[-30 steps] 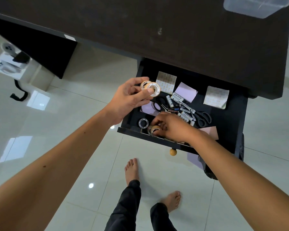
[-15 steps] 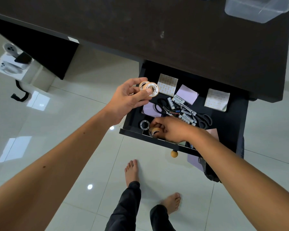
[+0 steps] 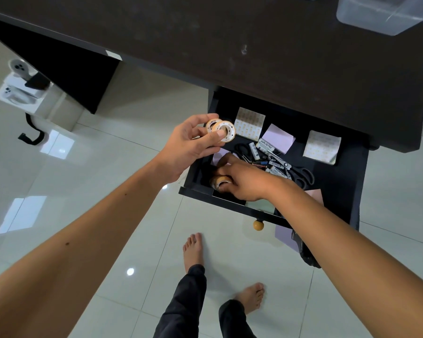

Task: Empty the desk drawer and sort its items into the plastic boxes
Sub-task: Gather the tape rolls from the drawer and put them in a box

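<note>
Two rolls of tape [image 3: 220, 130] are pinched together between the thumb and fingers [image 3: 219, 135] of the left hand [image 3: 188, 147], raised above the left edge of the open drawer [image 3: 347, 189]. Inside the drawer's front left corner, the right hand [image 3: 244, 181] curls round further tape rolls [image 3: 219, 182]; how many it grips cannot be told.

Progress, as judged from the layout: early. No item shows inside the one plastic box [image 3: 381, 13] that is partly in frame, on the far right of the worktop [image 3: 205, 40], though only part of it is visible. Most contents remain in the drawer: batteries [image 3: 269, 156] heaped at centre with black-handled scissors [image 3: 300, 175], two patterned note pads [image 3: 249, 123] and [image 3: 321, 147] along the back, lilac sticky notes [image 3: 280, 138] between them, and pale pink paper [image 3: 315, 195] and a pale green sheet [image 3: 260, 206] near the front. Sorting has apparently begun with the tape.

Surroundings: the worktop is dark wood; the drawer front carries a round wooden knob [image 3: 258, 225]. Glossy pale floor tiles [image 3: 83, 179] reflect ceiling lights. Bare feet [image 3: 193, 250] stand below the drawer. White devices on a box [image 3: 17, 91] sit on the floor at the far left.
</note>
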